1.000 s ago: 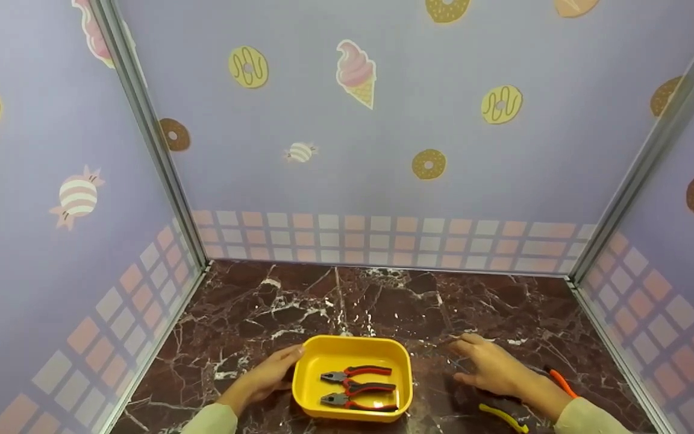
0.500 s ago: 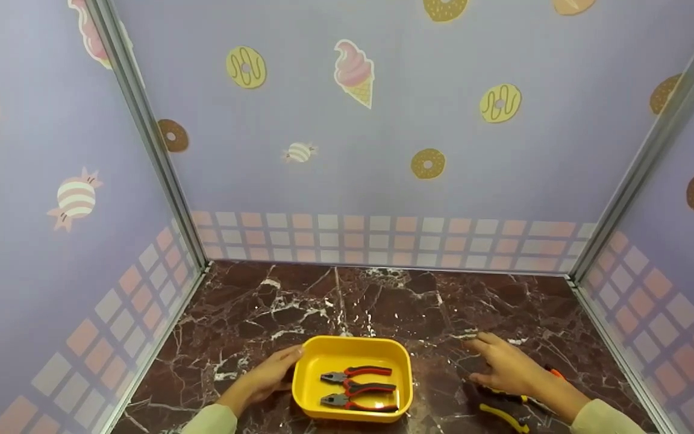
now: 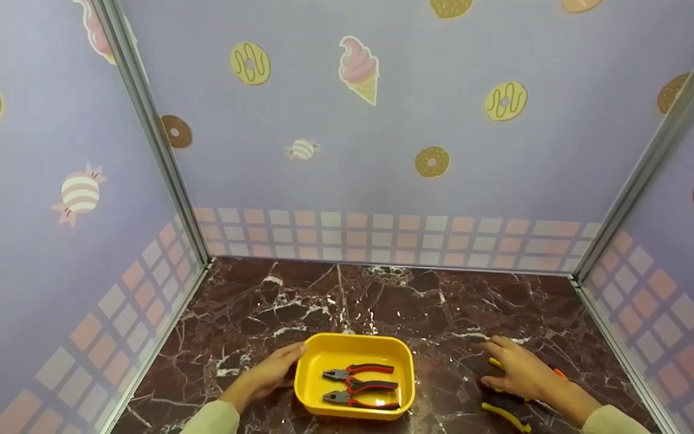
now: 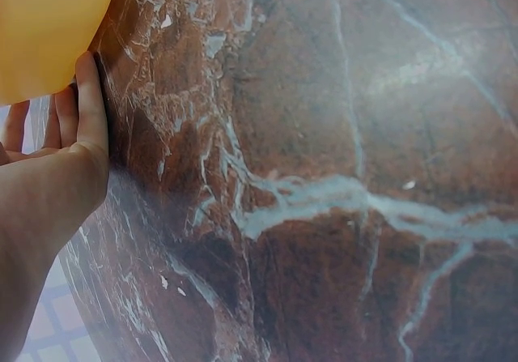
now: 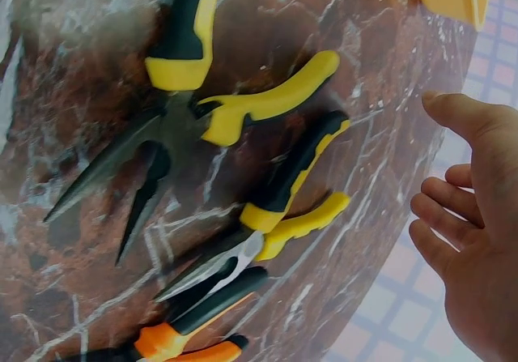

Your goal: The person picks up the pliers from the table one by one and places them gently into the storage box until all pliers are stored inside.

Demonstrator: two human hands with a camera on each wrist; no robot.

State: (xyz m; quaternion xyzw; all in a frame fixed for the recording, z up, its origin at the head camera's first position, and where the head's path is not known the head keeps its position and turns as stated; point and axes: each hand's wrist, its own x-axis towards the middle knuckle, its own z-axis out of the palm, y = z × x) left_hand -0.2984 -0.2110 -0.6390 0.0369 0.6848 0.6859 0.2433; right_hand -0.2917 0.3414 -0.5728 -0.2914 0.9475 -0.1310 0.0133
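Yellow tray [image 3: 354, 351] steadied while loose pliers [image 5: 243, 107] are reached for on the desk [image 3: 383, 301].

The tray's left wall is touched by the left hand [image 3: 268, 377], fingers straight. The right hand [image 3: 518, 374] is held just over the yellow-handled pliers, fingers [image 5: 449, 208] apart and relaxed, nothing gripped. Three pliers lie close together; two could be snagged at once, or one knocked aside.

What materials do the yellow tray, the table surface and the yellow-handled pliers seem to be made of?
Yellow tray: probably plastic, smooth with a slight gloss, rounded moulded corners and even colour.
Table surface: looks like polished dark red-brown marble with white veins; it may be a printed imitation.
Yellow-handled pliers: dull grey metal jaws, likely steel; the black-and-yellow grips look like matte rubber or soft plastic.
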